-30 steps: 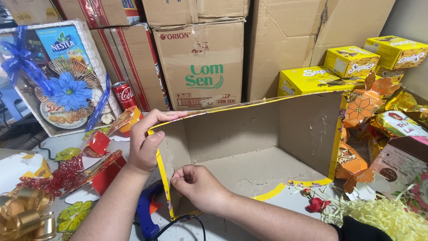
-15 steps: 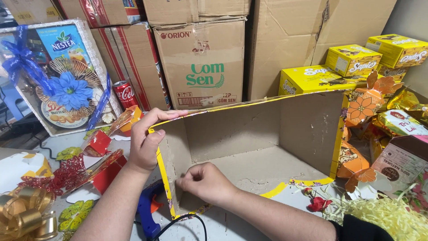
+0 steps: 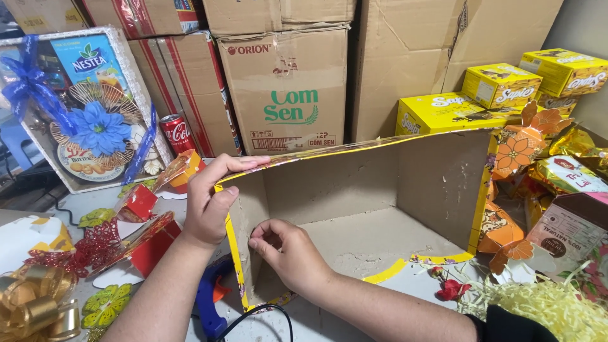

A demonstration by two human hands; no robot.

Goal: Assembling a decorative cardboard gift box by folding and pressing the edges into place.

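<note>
Left hand: left of centre in the frame, gripping the top left corner of the box, fingers laid along the upper edge, thumb on the outer side wall.
Right hand: lower centre, inside the box, fingers curled and pressed against the inner face of the left wall; it clasps nothing separate that can be seen.
Box: open grey cardboard tray with yellow-edged walls, lying mid-frame on the table, open side toward the camera.
Glue gun: blue, on the table just below the left forearm, its black cord running along the bottom edge.
Red ornaments: left of the left hand, among paper flowers.
Gold ribbon: lower left corner.
Can: red, upright, upper left of the box.
Gift tray: upper left, with a blue flower and ribbon.
Cartons: brown, stacked across the top.
Yellow packs: upper right.
Shredded paper: yellow, lower right.
</note>
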